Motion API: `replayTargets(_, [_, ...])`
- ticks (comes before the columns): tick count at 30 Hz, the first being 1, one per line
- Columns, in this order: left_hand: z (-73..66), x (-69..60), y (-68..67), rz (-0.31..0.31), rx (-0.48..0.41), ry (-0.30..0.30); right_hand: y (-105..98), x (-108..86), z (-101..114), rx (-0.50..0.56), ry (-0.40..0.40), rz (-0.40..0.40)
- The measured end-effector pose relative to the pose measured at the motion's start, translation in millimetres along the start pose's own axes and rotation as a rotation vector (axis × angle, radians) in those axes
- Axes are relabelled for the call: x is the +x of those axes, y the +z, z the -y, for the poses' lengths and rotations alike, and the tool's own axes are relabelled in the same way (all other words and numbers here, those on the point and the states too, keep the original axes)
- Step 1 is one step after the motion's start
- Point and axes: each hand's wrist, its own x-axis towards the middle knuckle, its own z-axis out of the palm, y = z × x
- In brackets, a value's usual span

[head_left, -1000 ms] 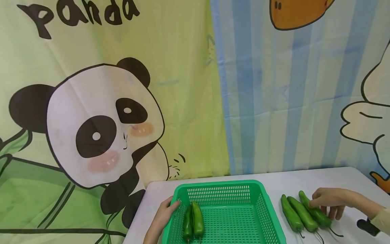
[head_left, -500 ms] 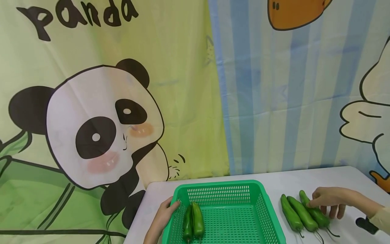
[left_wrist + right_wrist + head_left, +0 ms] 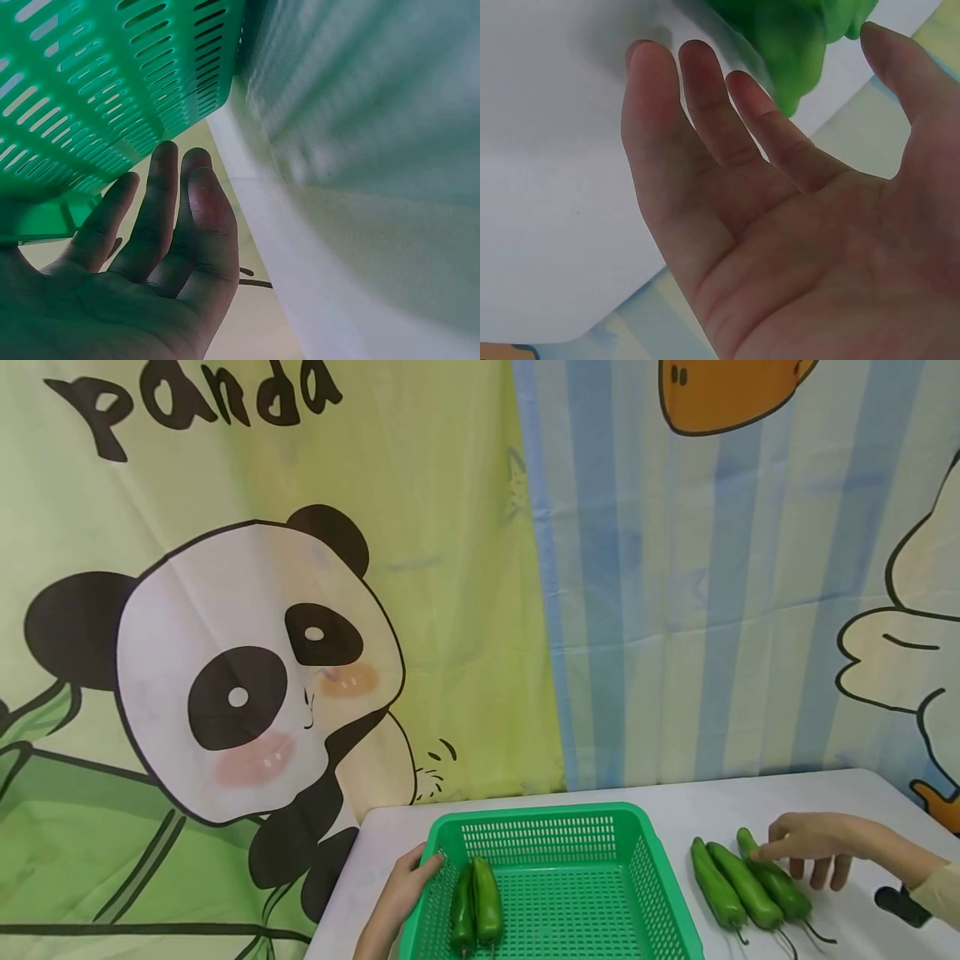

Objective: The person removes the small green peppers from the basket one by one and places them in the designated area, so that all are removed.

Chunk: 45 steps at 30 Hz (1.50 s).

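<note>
A green plastic basket stands on the white table with two green peppers side by side along its left part. My left hand holds the basket's left rim, its thumb over the edge and its fingers along the outside wall, as the left wrist view also has it. Three more green peppers lie in a row on the table right of the basket. Over the rightmost pepper hovers my right hand, its fingers loosely extended. In the right wrist view, nothing sits in the palm.
A small black object lies on the table beneath the right forearm. Behind the table's far edge hangs a printed curtain with a panda.
The rightmost pepper has shifted slightly left, closer to the others. My right hand has risen a little off it and its fingers have loosened. The left hand stays on the basket.
</note>
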Motion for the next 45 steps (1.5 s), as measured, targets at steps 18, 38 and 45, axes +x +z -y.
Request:
replayTargets(18, [-1.2,0.9,1.9,-0.001,0.013,-0.007,-25,-15.4,23,0.010,-0.076,0.004])
replayTargets(38, [-0.9,1.1,-0.3,0.007,0.007,-0.016,-49,-33.8,75,0.046,-0.198,-0.033])
replayTargets(45, [0.5,1.6,-0.1,0.000,0.007,-0.019,-49,-39.3,98,0.021,-0.236,-0.041])
